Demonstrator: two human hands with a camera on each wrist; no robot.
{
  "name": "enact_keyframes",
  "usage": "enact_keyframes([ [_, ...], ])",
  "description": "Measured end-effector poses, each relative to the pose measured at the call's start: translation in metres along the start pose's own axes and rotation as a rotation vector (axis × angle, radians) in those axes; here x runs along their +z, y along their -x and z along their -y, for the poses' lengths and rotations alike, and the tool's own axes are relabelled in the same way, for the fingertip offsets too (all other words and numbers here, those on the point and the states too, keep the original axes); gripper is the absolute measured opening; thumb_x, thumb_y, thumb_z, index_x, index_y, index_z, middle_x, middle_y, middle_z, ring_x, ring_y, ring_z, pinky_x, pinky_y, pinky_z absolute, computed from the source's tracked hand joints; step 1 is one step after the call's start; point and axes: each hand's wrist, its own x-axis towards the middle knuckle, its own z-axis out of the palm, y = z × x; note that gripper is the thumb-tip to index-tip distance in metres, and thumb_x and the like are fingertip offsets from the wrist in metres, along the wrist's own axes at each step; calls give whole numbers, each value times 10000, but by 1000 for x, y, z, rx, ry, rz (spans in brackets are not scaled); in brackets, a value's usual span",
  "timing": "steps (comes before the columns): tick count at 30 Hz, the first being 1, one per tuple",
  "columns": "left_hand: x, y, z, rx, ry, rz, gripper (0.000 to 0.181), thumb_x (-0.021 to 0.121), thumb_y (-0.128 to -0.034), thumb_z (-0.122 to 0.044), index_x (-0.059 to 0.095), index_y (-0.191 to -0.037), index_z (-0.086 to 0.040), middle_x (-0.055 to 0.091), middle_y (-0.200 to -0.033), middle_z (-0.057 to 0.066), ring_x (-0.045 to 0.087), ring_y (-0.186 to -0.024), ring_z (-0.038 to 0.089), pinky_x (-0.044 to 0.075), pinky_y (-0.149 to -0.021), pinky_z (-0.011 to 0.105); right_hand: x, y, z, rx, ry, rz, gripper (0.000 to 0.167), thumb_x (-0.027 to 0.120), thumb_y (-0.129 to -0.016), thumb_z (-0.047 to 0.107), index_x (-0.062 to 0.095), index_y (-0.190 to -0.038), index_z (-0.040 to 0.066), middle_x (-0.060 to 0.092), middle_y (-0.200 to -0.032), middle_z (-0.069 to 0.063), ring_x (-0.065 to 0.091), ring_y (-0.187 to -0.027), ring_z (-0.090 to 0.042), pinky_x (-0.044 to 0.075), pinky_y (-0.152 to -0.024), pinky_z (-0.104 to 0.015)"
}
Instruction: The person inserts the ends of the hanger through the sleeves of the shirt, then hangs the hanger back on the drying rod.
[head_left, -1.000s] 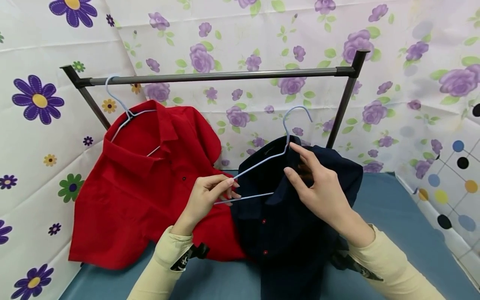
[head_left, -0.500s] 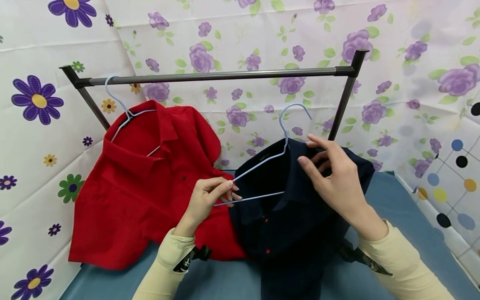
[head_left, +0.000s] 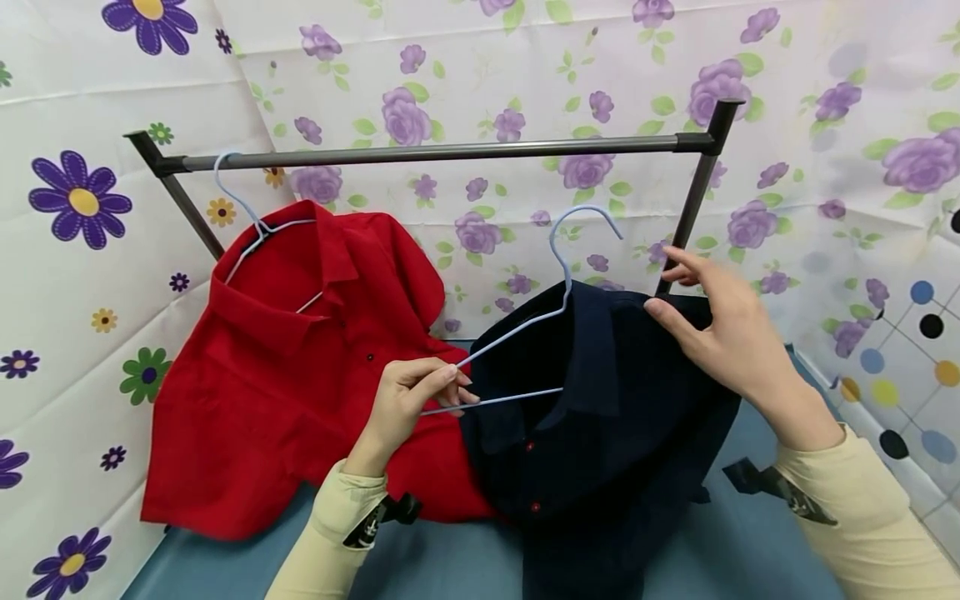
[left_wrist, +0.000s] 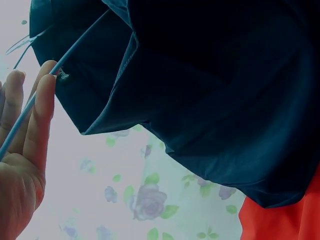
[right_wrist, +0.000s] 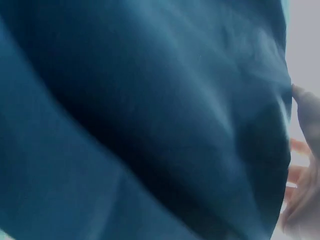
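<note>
A light-blue hanger [head_left: 519, 332] sits partly inside a navy collared shirt [head_left: 585, 483] with red buttons; its hook points up, apart from any rail. My left hand [head_left: 408, 404] pinches the hanger's left end, which sticks out of the neck opening. In the left wrist view the hanger wire [left_wrist: 85, 37] crosses the fingers. My right hand [head_left: 731, 333] is at the shirt's right shoulder, thumb at the cloth, fingers apart above it. The hanger's right arm is hidden inside the shirt. Navy cloth [right_wrist: 150, 110] fills most of the right wrist view.
A dark metal rail [head_left: 450, 153] spans the back on two angled posts. From its left end hangs a red shirt [head_left: 277, 400] on another light-blue hanger [head_left: 238, 198]. Blue cloth [head_left: 442, 558] covers the surface below. Flower-patterned sheets [head_left: 420, 75] stand behind.
My right hand has moved right from the navy collar along to the shoulder, and the shirt's right side has spread outward. The hanger's hook has shifted slightly left. My left hand keeps its hold.
</note>
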Motion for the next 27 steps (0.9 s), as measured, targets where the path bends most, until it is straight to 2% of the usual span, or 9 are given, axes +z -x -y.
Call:
enact_keyframes([
  [2, -1, 1, -1, 4, 3, 1, 298, 528, -1029, -61, 699, -859, 113, 667, -700, 176, 750, -733, 279, 590, -587, 365, -1, 1, -3, -3, 37, 58, 529, 709, -961, 306, 559, -1443, 145, 682, -1160, -161, 607, -1080, -382, 416, -951, -594],
  [6, -1, 1, 0, 2, 4, 12, 304, 539, -1035, -100, 713, -867, 85, 682, -711, 167, 748, -732, 282, 592, -590, 381, 1, 6, -3, -64, 96, 116, 358, 726, -946, 267, 692, -1287, 163, 738, -1078, -104, 686, -826, -269, 523, -741, -494],
  [8, -1, 2, 0, -4, -1, 18, 297, 543, -1035, -110, 724, -874, 62, 693, -721, 162, 748, -731, 280, 592, -591, 384, 4, 9, -3, -105, 102, 106, 279, 727, -944, 257, 734, -1206, 161, 757, -1005, -76, 657, -668, -187, 519, -616, -430],
  [11, -1, 3, 0, -11, -8, 26, 299, 542, -1036, -109, 723, -875, 65, 701, -731, 157, 747, -728, 275, 592, -589, 383, 8, 12, -2, -173, 95, 53, 203, 725, -946, 252, 769, -1104, 133, 762, -897, -48, 559, -522, -91, 469, -529, -340],
  [15, -1, 4, 0, -17, -4, 38, 316, 536, -1035, -93, 702, -855, 106, 706, -747, 170, 746, -732, 278, 591, -584, 389, 11, 13, -1, -237, 86, 4, 280, 642, -996, 374, 777, -1049, 135, 747, -813, -15, 518, -490, -49, 425, -503, -271],
  [20, 1, 4, 0, -19, -1, 49, 304, 533, -1030, -74, 706, -815, 52, 709, -770, 190, 747, -734, 277, 590, -581, 407, 14, 14, 2, -287, 84, -23, 454, 493, -1033, 502, 762, -1001, 138, 690, -701, 22, 463, -467, -30, 371, -475, -243],
  [24, 4, 3, 0, -27, 9, 56, 293, 538, -1024, -65, 705, -807, 37, 706, -778, 200, 747, -734, 280, 588, -570, 433, 16, 14, 4, -291, 56, -38, 499, 467, -1037, 513, 761, -1023, 110, 707, -724, -2, 462, -471, -25, 380, -486, -243],
  [27, 5, 4, -1, -38, 14, 65, 283, 541, -1020, -61, 706, -819, 51, 706, -777, 202, 745, -732, 282, 583, -558, 447, 17, 14, 7, -280, -14, -29, 412, 523, -1047, 423, 755, -1076, 83, 699, -724, 5, 427, -470, 2, 386, -507, -225],
])
